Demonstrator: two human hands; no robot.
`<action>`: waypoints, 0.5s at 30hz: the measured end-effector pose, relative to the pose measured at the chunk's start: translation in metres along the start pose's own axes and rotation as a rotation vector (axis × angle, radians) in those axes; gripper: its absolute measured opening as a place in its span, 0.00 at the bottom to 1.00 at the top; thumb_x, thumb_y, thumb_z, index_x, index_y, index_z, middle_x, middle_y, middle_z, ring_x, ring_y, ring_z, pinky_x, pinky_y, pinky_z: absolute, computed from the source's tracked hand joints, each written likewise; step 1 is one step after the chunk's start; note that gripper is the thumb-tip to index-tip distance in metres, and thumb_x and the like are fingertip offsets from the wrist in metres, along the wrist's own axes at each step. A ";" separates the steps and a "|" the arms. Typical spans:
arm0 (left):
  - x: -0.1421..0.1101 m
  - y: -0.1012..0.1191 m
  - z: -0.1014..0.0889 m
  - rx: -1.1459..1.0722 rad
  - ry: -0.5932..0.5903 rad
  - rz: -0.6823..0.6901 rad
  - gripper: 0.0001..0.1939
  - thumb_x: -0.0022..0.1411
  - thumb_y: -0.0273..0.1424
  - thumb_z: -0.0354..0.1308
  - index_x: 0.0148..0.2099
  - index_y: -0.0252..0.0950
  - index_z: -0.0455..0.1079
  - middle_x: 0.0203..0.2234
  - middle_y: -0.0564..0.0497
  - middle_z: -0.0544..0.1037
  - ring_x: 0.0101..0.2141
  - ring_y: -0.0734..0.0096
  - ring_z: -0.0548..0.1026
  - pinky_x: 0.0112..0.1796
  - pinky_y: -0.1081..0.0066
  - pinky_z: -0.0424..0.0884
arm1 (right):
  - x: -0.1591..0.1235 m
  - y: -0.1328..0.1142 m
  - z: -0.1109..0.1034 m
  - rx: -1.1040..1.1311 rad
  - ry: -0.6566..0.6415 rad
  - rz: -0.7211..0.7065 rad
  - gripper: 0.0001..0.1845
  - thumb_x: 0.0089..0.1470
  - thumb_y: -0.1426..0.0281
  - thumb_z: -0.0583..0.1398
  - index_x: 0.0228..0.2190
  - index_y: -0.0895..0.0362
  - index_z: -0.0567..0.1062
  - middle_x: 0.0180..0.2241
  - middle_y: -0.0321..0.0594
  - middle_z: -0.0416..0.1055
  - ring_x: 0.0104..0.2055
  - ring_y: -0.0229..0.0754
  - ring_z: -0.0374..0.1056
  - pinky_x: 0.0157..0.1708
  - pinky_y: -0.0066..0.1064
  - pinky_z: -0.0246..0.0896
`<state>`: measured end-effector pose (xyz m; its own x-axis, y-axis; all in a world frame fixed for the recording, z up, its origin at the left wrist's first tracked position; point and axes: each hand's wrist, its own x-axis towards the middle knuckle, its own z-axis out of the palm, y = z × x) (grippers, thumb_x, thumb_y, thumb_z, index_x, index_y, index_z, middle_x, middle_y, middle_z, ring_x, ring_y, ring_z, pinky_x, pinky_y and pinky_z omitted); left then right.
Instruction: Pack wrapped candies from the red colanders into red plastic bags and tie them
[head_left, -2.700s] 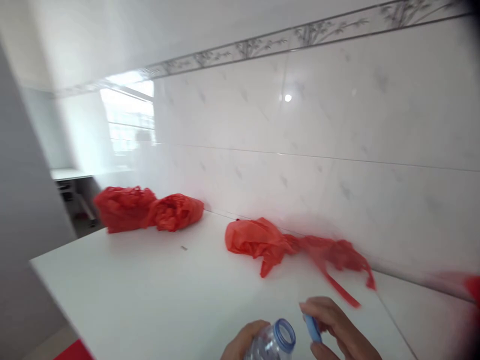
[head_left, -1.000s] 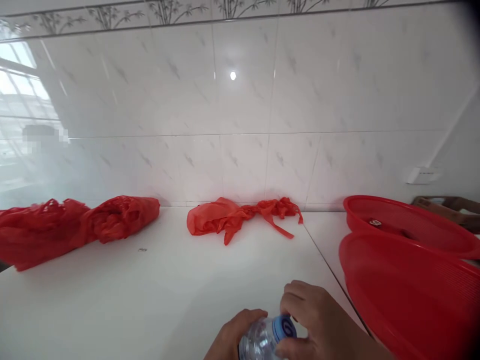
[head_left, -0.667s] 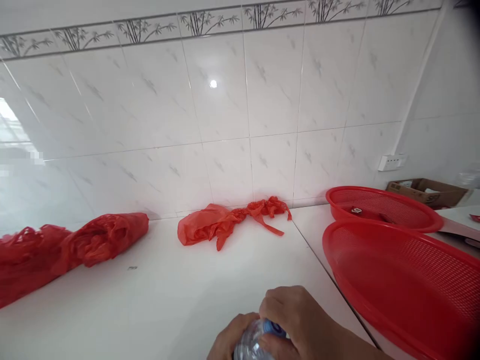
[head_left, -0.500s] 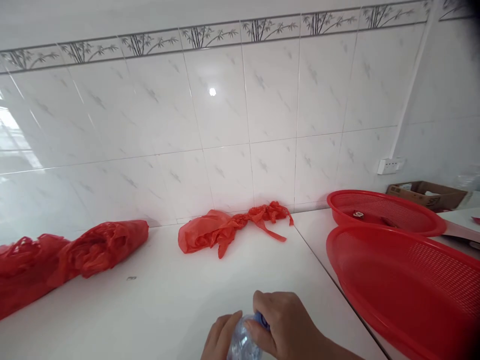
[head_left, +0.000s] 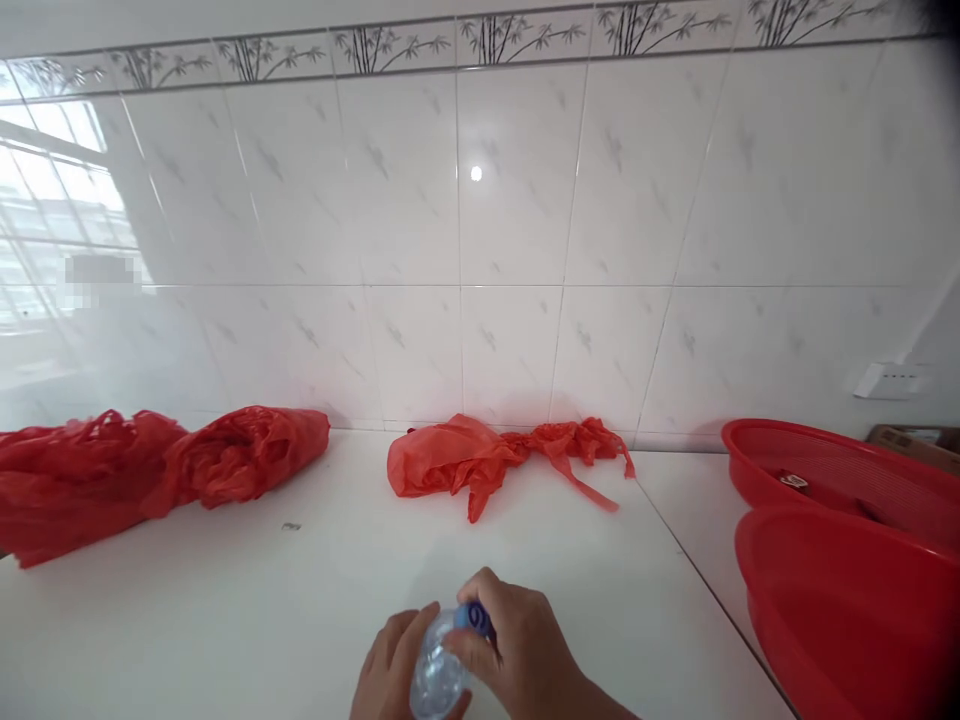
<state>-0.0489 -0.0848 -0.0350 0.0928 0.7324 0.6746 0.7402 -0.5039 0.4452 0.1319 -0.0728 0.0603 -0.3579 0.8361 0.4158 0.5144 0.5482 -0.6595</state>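
Note:
Low in the head view, a clear plastic bottle tilts slightly to the right over the white tabletop. My left hand is wrapped round its body from the left, with a fingertip showing at the lower right. My right hand grips the blue cap at the neck between thumb and bent fingers. The cap sits on the bottle's neck. The bottom of the bottle is cut off by the frame edge.
A knotted red plastic bag lies against the tiled wall. Another bundled red bag stretches along the left. Two red plastic baskets stand at the right, beyond a seam in the surface. A wall socket is above them.
The view has swung, so the baskets sit farther right and the cardboard box is mostly out of frame. Both hands and the bottle appear a little farther left and higher; the grip stays alike.

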 end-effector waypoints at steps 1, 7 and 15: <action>0.006 -0.006 -0.005 0.009 -0.008 -0.045 0.31 0.46 0.31 0.64 0.54 0.40 0.63 0.43 0.44 0.74 0.41 0.58 0.75 0.40 0.63 0.74 | 0.003 0.003 0.002 0.072 -0.037 0.023 0.15 0.51 0.61 0.58 0.40 0.55 0.67 0.21 0.28 0.62 0.22 0.33 0.58 0.25 0.23 0.50; 0.054 -0.029 -0.046 -0.043 0.096 -0.632 0.33 0.48 0.44 0.62 0.55 0.41 0.59 0.40 0.47 0.75 0.41 0.51 0.75 0.41 0.56 0.72 | 0.002 0.052 0.019 0.113 -0.139 0.275 0.15 0.56 0.61 0.54 0.41 0.56 0.69 0.20 0.27 0.53 0.23 0.33 0.54 0.25 0.24 0.50; 0.066 -0.016 -0.039 -0.084 0.083 -0.626 0.33 0.47 0.41 0.61 0.55 0.39 0.61 0.42 0.46 0.75 0.41 0.52 0.75 0.41 0.56 0.72 | -0.007 0.093 0.035 0.201 -0.065 0.282 0.15 0.57 0.59 0.52 0.38 0.56 0.70 0.20 0.28 0.54 0.22 0.33 0.53 0.25 0.25 0.54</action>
<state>-0.0804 -0.0461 0.0251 -0.3949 0.8638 0.3129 0.5823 -0.0281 0.8125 0.1547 -0.0288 -0.0257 -0.2756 0.9473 0.1635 0.4389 0.2754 -0.8553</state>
